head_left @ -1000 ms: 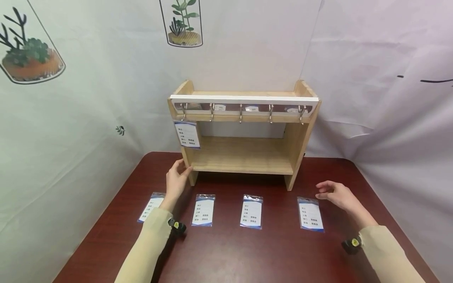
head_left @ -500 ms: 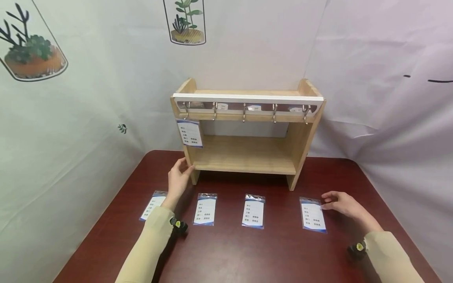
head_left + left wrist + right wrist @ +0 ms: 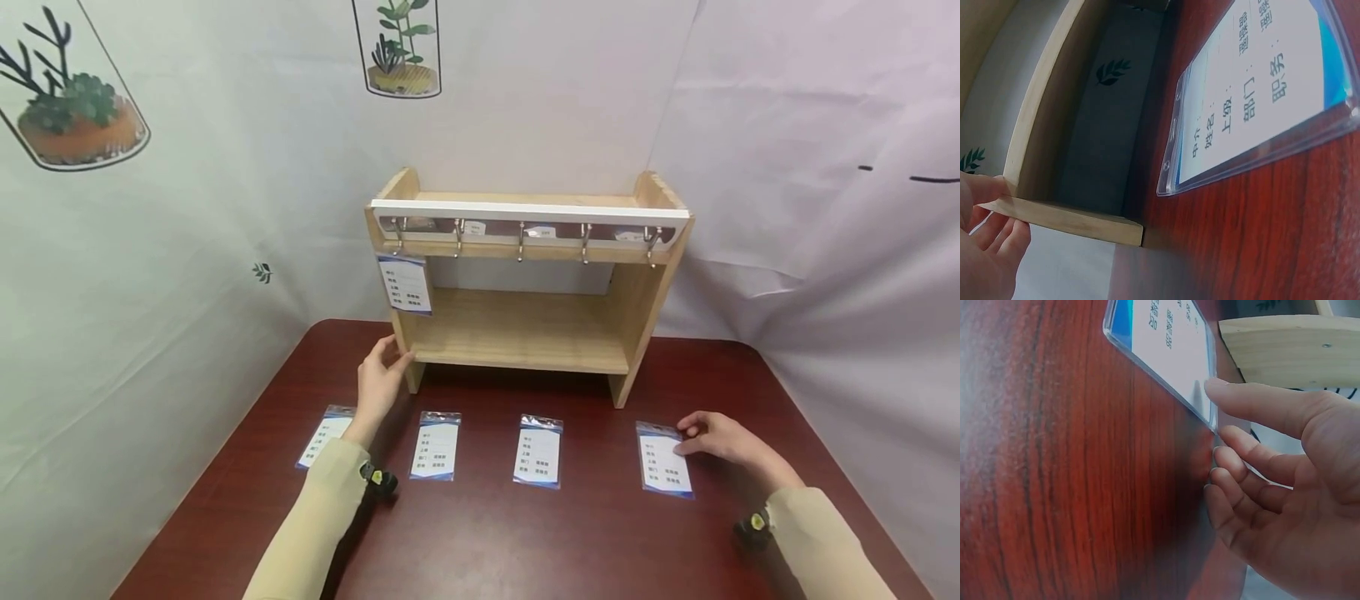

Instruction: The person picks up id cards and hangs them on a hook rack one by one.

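A wooden shelf (image 3: 517,329) with a row of metal hooks stands at the back of the table. My left hand (image 3: 378,383) grips the lower front edge of its left side panel (image 3: 1079,222), thumb on the inner side and fingers outside. At the far right of a row of badges lies a clear-sleeved name badge (image 3: 663,462). My right hand (image 3: 716,437) holds this badge at its upper right edge. In the right wrist view the thumb (image 3: 1229,394) rests on its face, with the index fingertip (image 3: 1229,434) right at the corner.
Three more badges lie on the dark red table (image 3: 480,542): a left one (image 3: 322,437) partly behind my left arm, a second (image 3: 435,446) and a middle one (image 3: 537,452). Another badge (image 3: 405,285) hangs from the leftmost hook. A white printed cloth backs the table.
My right hand has come down and leftward onto the far-right badge, its thumb now over the face. My left hand stays on the shelf's side panel. The view has shifted slightly.
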A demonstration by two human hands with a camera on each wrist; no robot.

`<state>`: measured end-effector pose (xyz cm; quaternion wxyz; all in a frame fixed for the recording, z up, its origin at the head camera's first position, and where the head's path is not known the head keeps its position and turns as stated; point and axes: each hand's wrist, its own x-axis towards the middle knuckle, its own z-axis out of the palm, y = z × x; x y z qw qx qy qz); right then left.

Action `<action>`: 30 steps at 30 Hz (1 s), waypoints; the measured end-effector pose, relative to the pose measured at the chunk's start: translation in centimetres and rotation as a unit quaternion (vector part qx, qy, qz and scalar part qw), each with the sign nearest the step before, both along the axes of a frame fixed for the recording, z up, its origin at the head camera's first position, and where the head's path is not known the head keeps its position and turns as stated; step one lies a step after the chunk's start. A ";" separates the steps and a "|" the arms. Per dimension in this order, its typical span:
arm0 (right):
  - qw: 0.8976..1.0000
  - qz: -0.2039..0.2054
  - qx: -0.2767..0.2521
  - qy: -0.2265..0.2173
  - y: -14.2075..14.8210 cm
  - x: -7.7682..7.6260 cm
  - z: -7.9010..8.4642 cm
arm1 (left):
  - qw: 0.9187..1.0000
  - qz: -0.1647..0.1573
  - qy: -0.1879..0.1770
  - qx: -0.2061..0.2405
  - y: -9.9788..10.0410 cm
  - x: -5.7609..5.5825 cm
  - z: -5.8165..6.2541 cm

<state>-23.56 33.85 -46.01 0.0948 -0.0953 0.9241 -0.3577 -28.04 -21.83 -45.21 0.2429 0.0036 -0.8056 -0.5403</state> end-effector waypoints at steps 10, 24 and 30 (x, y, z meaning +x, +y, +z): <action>1.000 0.009 -0.005 0.000 -0.3 0.0 -0.5 | 1.000 -0.003 0.002 0.007 0.1 0.2 0.2; 0.999 0.035 -0.017 -0.015 -0.4 -0.5 -0.1 | 1.000 -0.004 0.012 0.012 0.1 0.2 -0.1; 0.999 0.038 -0.026 -0.023 -0.3 -0.8 0.0 | 1.000 -0.008 0.010 0.017 0.0 0.1 -0.1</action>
